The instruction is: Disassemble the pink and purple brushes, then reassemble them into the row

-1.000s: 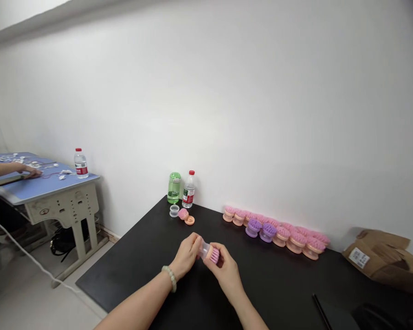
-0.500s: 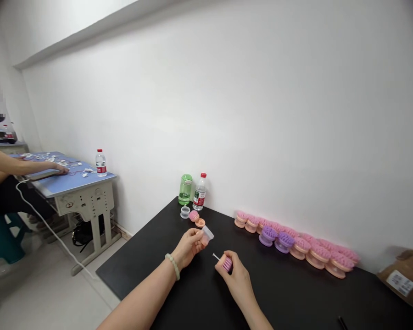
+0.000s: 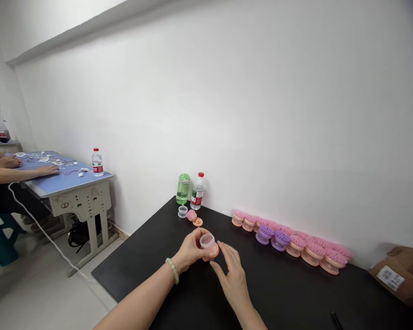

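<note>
My left hand (image 3: 192,251) grips a small clear plastic cup (image 3: 207,241), with a peach-pink piece (image 3: 212,250) against its lower end. My right hand (image 3: 232,285) is just beside the cup, fingers spread, with nothing visible in it. Farther back on the black table (image 3: 278,293) stand another clear cup (image 3: 182,211), a pink-bristled brush head (image 3: 191,215) and a peach round base (image 3: 197,222). A long row of finished pink and purple bristled brushes (image 3: 289,240) lines the wall to the right.
A green bottle (image 3: 182,189) and a water bottle (image 3: 197,191) stand at the table's far corner. A cardboard package (image 3: 395,275) lies at the right. At a blue desk (image 3: 58,183) on the left, a co-worker's hand (image 3: 47,170) rests among small white parts. A white cable crosses the floor.
The pink brush and thin white stick seen in my right hand are no longer visible there. That hand has opened, and the cup in my left hand now sits upright with a peach piece at its end.
</note>
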Tool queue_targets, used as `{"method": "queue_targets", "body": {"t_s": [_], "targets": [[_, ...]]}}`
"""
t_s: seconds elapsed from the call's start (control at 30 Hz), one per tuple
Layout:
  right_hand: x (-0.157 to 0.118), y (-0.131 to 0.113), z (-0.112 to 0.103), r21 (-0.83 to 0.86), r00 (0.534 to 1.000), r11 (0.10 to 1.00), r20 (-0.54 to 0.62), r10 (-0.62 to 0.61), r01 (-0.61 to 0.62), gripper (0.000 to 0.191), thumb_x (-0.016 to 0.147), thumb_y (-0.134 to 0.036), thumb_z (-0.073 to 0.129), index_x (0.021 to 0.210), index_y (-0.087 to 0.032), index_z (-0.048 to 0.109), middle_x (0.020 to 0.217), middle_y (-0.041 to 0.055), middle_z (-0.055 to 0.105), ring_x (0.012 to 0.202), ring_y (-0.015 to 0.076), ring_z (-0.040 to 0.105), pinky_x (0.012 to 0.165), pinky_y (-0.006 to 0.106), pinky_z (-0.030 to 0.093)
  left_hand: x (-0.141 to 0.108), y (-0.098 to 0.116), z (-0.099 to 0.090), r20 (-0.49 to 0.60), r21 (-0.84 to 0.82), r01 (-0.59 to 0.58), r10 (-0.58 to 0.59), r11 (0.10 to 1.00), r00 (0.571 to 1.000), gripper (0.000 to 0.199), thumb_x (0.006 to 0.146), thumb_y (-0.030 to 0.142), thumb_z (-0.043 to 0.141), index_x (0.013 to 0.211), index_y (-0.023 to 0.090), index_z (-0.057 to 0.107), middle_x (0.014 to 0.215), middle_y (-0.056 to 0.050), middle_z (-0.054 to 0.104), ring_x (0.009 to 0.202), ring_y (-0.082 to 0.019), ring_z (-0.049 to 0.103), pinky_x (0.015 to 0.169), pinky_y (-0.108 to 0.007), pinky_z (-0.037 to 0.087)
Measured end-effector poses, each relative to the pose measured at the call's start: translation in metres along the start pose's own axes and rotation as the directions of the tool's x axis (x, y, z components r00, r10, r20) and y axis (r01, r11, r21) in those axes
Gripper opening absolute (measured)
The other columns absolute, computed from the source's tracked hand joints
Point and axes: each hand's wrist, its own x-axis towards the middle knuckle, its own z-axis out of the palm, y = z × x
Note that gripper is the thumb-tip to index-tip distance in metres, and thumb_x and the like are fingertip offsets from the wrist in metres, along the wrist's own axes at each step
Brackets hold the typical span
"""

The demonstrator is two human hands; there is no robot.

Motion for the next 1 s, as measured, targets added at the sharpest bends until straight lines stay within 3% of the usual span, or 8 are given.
{"method": "queue_targets", "body": {"t_s": [0.13, 0.3, 0.43, 0.57, 0.63, 0.7, 0.8, 1.0], "targets": [[0.000, -0.004, -0.001, 0.040, 1.000, 0.999, 0.024, 0.018, -0.019, 0.041, 0.094, -0.040, 0.059, 0.132, -0.024, 0.057, 0.119, 0.0117, 0.066, 0.112, 0.0293, 0.063, 0.092, 0.045, 0.057, -0.004, 0.003, 0.006, 0.040, 0.131, -0.071, 0.067, 0.989, 0.997, 0.050, 0.057, 0.035, 0.090, 0.096, 0.015, 0.066, 0.088, -0.002, 0.063, 0.080, -0.016, 0.057, 0.072, -0.026, 0.044], [0.000, -0.011, 0.002, -0.023, 0.998, 0.999, -0.031, 0.047, -0.047, 0.030, 0.092, -0.037, 0.061, 0.118, -0.024, 0.059, 0.110, 0.0105, 0.066, 0.103, 0.0290, 0.064, 0.086, 0.045, 0.058, -0.005, 0.002, 0.005, -0.083, 0.317, -0.086, 0.118, 0.944, 0.990, 0.035, 0.060, 0.034, 0.086, 0.084, 0.016, 0.067, 0.074, 0.001, 0.059, 0.067, -0.014, 0.049, 0.062, -0.024, 0.037], [0.004, -0.024, 0.001, -0.118, 0.988, 0.986, -0.094, -0.125, 0.114, 0.023, 0.093, -0.022, 0.056, 0.116, -0.023, 0.056, 0.107, 0.0112, 0.061, 0.101, 0.0273, 0.061, 0.085, 0.046, 0.056, -0.004, -0.006, 0.010, -0.208, 0.401, -0.031, 0.124, 0.916, 0.970, 0.034, 0.067, 0.044, 0.078, 0.064, 0.018, 0.057, 0.060, 0.004, 0.051, 0.059, -0.012, 0.042, 0.054, -0.023, 0.030], [0.007, -0.025, -0.007, -0.162, 0.954, 0.955, -0.132, -0.269, 0.247, 0.026, 0.092, -0.011, 0.051, 0.113, -0.024, 0.058, 0.108, 0.0112, 0.059, 0.103, 0.0264, 0.060, 0.088, 0.047, 0.054, 0.002, -0.009, 0.004, -0.308, 0.405, 0.059, 0.076, 0.912, 0.948, 0.051, 0.085, 0.066, 0.048, 0.064, 0.020, 0.050, 0.053, 0.004, 0.044, 0.048, -0.011, 0.040, 0.047, -0.024, 0.030], [0.007, -0.017, -0.010, -0.108, 0.976, 0.983, -0.146, -0.161, 0.146, 0.022, 0.089, -0.017, 0.056, 0.111, -0.024, 0.059, 0.110, 0.0117, 0.061, 0.106, 0.0277, 0.061, 0.091, 0.048, 0.053, 0.006, -0.004, -0.009, -0.358, 0.427, 0.092, 0.075, 0.900, 0.931, 0.055, 0.087, 0.070, 0.039, 0.071, 0.019, 0.052, 0.056, 0.004, 0.046, 0.048, -0.012, 0.042, 0.047, -0.024, 0.032], [0.006, -0.006, -0.009, 0.006, 0.985, 0.995, -0.140, 0.104, -0.104, 0.025, 0.083, -0.026, 0.063, 0.107, -0.023, 0.058, 0.110, 0.0111, 0.064, 0.105, 0.0285, 0.064, 0.090, 0.047, 0.054, 0.007, 0.004, -0.028, -0.388, 0.494, 0.109, 0.106, 0.863, 0.916, 0.049, 0.086, 0.066, 0.046, 0.077, 0.019, 0.055, 0.064, 0.002, 0.052, 0.056, -0.014, 0.050, 0.053, -0.024, 0.038], [0.005, 0.009, -0.005, 0.200, 0.891, 0.872, 0.005, 0.454, -0.446, 0.033, 0.072, -0.037, 0.070, 0.099, -0.024, 0.058, 0.100, 0.0071, 0.071, 0.093, 0.0270, 0.071, 0.084, 0.040, 0.058, 0.008, 0.014, -0.057, -0.400, 0.644, 0.152, 0.161, 0.750, 0.902, 0.027, 0.074, 0.040, 0.071, 0.088, 0.019, 0.063, 0.086, -0.002, 0.060, 0.082, -0.021, 0.058, 0.074, -0.029, 0.044], [0.001, 0.015, 0.003, 0.086, 0.862, 0.866, 0.183, 0.473, -0.493, 0.027, 0.070, -0.038, 0.070, 0.092, -0.027, 0.057, 0.109, 0.0061, 0.076, 0.102, 0.0295, 0.072, 0.088, 0.041, 0.055, 0.011, 0.005, -0.077, -0.357, 0.822, 0.231, 0.155, 0.520, 0.921, 0.047, 0.067, 0.010, 0.070, 0.112, 0.021, 0.069, 0.102, -0.007, 0.061, 0.103, -0.028, 0.056, 0.093, -0.036, 0.041]]}}
